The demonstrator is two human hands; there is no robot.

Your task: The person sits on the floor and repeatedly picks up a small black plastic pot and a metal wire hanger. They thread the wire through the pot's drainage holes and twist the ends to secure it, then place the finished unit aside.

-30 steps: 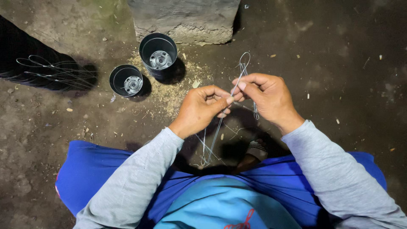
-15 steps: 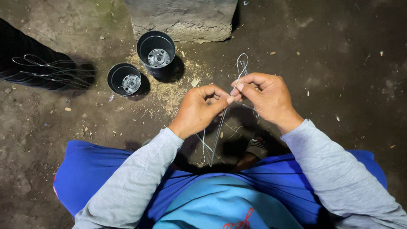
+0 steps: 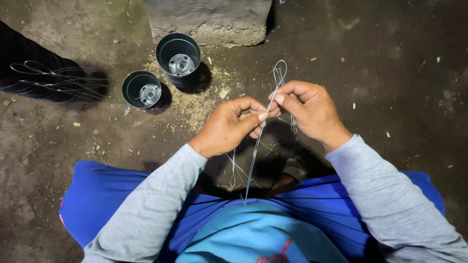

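Pinching thin wire (image 3: 258,146) between them, left hand (image 3: 229,127) and right hand (image 3: 308,111), looped end above fingertips.

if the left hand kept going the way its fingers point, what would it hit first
Probably the right hand: the left hand points right, its fingertips already pinching the thin wire almost against the right fingers, though depth is hard to judge.

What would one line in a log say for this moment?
left hand: pinching thin wire | right hand: gripping wire's looped top | nearby: two black pots on dirt ground, stone block
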